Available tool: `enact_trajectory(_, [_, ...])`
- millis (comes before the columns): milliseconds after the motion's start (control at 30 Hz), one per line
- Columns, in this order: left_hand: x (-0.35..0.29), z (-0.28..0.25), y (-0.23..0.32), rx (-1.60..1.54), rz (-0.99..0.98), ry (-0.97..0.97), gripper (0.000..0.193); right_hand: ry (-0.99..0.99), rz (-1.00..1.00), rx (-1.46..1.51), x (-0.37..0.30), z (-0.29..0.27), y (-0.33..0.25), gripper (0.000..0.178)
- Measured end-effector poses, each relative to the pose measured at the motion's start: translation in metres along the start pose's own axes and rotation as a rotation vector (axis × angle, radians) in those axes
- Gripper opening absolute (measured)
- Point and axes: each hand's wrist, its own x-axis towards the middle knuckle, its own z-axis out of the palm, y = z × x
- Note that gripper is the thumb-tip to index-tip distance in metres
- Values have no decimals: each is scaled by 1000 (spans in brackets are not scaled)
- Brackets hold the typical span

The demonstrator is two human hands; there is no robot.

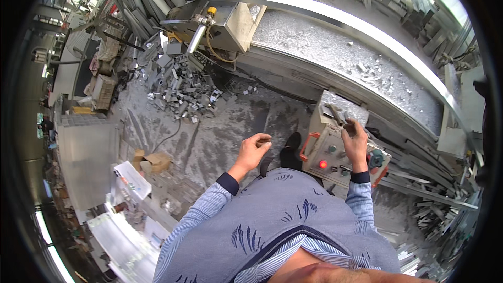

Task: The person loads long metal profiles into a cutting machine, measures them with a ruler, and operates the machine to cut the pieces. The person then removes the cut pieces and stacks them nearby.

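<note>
My left hand is in the air before my body, above the floor. Its fingers are curled toward the thumb, and nothing shows in them. Over the control box on the right is my right hand, fingers bent and thumb toward them. Its fingertips are beside small metal pieces on the box's far end; whether they grip one is hidden. A red button glows on the panel, near green buttons and an orange handle. A dark green round knob is right of my wrist.
Beyond the box runs a machine bed covered in metal chips, with a long silvery profile across it. Metal offcuts are heaped on the floor at left. Long profiles lie stacked at right. A cardboard box stands left of me.
</note>
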Motion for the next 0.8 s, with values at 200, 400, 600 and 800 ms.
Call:
enact_trajectory(200, [60,-29,26,63,34,-79,30,-106,-65,50,33,60,-38,37])
enact_trajectory(400, [104,-45,40,64,141,-353,32,-79,62,-44,32,83,-51,39])
enact_trajectory(600, [172,-130,53,206,415,-478,32,135,162,-71,41,121,-91,36])
enact_trajectory(800, [234,-250,55,238,450,-340,29,200,109,-11,69,221,-160,34])
